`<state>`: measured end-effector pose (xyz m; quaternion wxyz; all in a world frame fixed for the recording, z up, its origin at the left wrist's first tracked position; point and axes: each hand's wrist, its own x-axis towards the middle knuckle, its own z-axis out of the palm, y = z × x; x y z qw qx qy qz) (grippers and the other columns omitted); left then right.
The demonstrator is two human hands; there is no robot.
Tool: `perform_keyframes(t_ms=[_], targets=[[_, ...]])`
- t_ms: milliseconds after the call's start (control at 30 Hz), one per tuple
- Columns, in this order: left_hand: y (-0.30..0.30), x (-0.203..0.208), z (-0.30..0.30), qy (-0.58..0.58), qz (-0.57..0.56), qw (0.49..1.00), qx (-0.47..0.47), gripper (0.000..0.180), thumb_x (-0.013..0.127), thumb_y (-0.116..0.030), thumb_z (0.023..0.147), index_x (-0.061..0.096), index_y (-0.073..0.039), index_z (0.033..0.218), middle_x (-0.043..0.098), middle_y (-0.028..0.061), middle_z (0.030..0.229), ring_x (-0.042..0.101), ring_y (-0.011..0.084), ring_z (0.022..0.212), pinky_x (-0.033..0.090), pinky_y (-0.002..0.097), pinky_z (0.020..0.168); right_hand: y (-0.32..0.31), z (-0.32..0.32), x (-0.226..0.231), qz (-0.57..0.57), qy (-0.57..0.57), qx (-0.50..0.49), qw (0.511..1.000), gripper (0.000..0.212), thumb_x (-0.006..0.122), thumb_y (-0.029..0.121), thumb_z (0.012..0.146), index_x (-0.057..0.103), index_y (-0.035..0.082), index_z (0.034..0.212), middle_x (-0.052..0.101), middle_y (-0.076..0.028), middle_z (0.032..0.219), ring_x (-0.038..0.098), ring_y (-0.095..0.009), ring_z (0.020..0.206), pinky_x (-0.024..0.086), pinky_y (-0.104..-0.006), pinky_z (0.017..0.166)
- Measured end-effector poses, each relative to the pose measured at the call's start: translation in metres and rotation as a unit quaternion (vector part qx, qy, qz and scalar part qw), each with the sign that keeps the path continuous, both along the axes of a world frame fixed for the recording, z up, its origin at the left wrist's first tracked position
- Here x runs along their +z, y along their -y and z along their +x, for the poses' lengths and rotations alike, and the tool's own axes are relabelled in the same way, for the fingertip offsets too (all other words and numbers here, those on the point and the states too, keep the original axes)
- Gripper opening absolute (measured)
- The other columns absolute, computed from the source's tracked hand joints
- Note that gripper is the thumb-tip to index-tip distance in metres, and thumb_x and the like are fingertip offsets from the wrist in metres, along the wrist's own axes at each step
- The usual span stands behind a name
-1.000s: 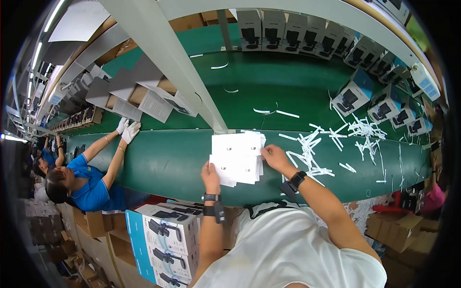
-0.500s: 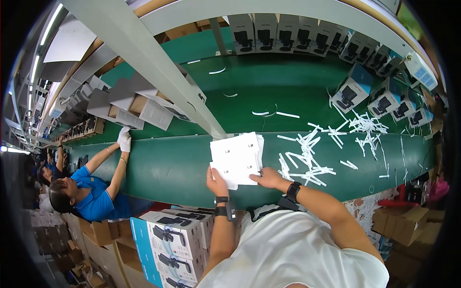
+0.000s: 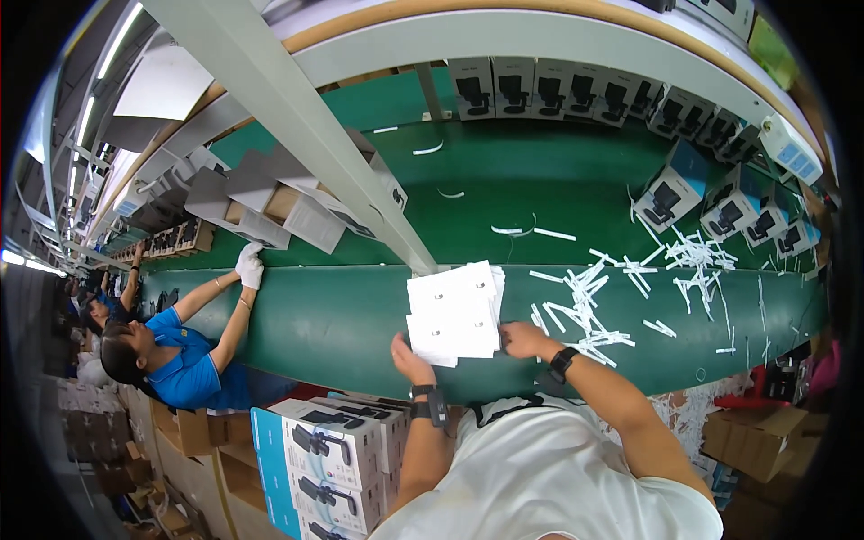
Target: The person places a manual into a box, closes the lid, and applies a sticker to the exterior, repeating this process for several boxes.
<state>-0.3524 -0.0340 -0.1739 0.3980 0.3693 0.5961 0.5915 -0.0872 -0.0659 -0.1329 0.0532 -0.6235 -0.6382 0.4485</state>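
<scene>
A loose stack of white sheets (image 3: 454, 315) with small dark marks lies on the green bench in front of me, its layers slightly askew. My left hand (image 3: 412, 362) is just off the lower left corner of the stack, fingers apart and holding nothing. At the lower right edge of the sheets, my right hand (image 3: 526, 342) has curled fingers. A small dark bit shows at its fingertips, too small to name. To the right of the stack, many narrow white paper strips (image 3: 585, 301) are scattered on the bench.
A slanted metal post (image 3: 360, 193) rises behind the stack. Product boxes (image 3: 670, 189) stand at the back right, and open grey boxes (image 3: 270, 198) at the left. A co-worker in a blue shirt (image 3: 184, 360) reaches across the bench. Stacked boxes (image 3: 328, 450) stand below on the left.
My left hand has come off the sheets and sits beside them. My right hand has slid to their edge. The whole view has shifted a little.
</scene>
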Motion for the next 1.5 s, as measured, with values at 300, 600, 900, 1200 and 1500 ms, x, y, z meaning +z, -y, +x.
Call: perform_keyframes(t_ms=[300, 600, 900, 1200, 1500], targets=[[0.066, 0.077, 0.026, 0.439, -0.450, 0.778, 0.006, 0.027, 0.054, -0.023, 0.086, 0.050, 0.003, 0.092, 0.050, 0.0218, 0.106, 0.053, 0.0370, 0.099, 0.044, 0.0519, 0.102, -0.113, 0.048, -0.015, 0.108, -0.158, 0.004, 0.982, 0.054, 0.046, -0.007, 0.082, 0.053, 0.001, 0.135, 0.058, -0.019, 0.136, 0.053, -0.027, 0.128, 0.040, -0.0363, 0.108], [0.063, 0.025, 0.057, 0.497, -0.344, 0.786, -0.129, 0.013, 0.053, -0.005, 0.076, 0.054, -0.006, 0.089, 0.058, 0.0097, 0.101, 0.054, 0.0282, 0.105, 0.041, 0.0394, 0.099, -0.134, 0.023, -0.034, 0.062, -0.135, 0.029, 0.989, 0.051, 0.049, -0.009, 0.081, 0.058, 0.000, 0.130, 0.062, -0.019, 0.130, 0.057, -0.029, 0.122, 0.041, -0.0363, 0.106], [0.046, 0.025, 0.044, 0.483, -0.385, 0.758, -0.211, 0.023, 0.057, -0.011, 0.081, 0.058, -0.004, 0.103, 0.061, 0.0106, 0.105, 0.057, 0.0264, 0.107, 0.047, 0.0368, 0.090, -0.139, 0.009, -0.012, 0.033, -0.106, 0.046, 0.993, 0.059, 0.047, -0.007, 0.072, 0.060, 0.000, 0.129, 0.066, -0.023, 0.122, 0.061, -0.035, 0.117, 0.046, -0.0362, 0.100], [0.040, 0.050, -0.010, 0.405, -0.309, 0.860, -0.023, 0.030, 0.052, -0.012, 0.083, 0.057, -0.002, 0.111, 0.064, 0.0123, 0.107, 0.063, 0.0299, 0.101, 0.050, 0.0472, 0.093, -0.068, 0.004, -0.089, -0.005, -0.195, -0.289, 0.937, 0.053, 0.041, -0.009, 0.079, 0.050, -0.005, 0.131, 0.064, -0.025, 0.111, 0.064, -0.038, 0.098, 0.053, -0.0390, 0.084], [-0.016, 0.045, 0.004, 0.485, -0.230, 0.839, -0.086, 0.052, 0.050, -0.011, 0.078, 0.051, 0.000, 0.129, 0.059, 0.0163, 0.126, 0.056, 0.0341, 0.119, 0.044, 0.0491, 0.102, -0.067, -0.041, -0.011, -0.003, -0.112, -0.234, 0.966, 0.066, 0.048, 0.001, 0.077, 0.038, -0.003, 0.143, 0.036, -0.035, 0.139, 0.037, -0.049, 0.128, 0.032, -0.0452, 0.113]])
